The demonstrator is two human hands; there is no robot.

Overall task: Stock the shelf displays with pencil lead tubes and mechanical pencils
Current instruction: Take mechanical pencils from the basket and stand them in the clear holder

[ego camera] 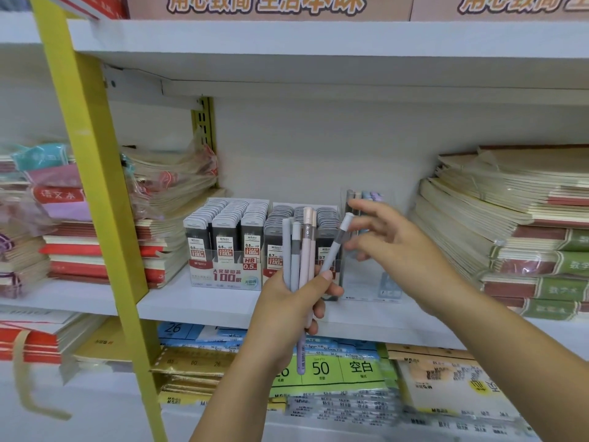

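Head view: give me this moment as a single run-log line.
left hand: grips pencil bunch upright | right hand: open, fingers at tilted grey pencil | clear pencil holder: few pencils | lead tube displays: full

Two hands [288,301] [398,247], five mechanical pencils [306,250] and two lead-tube display boxes [226,247] [302,240] were visible.

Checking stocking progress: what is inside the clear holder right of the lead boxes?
The clear holder shows a few pencil tops at its back: grey, beige, blue and purple. The right hand covers its middle, so the count is unclear. The lower front looks empty.
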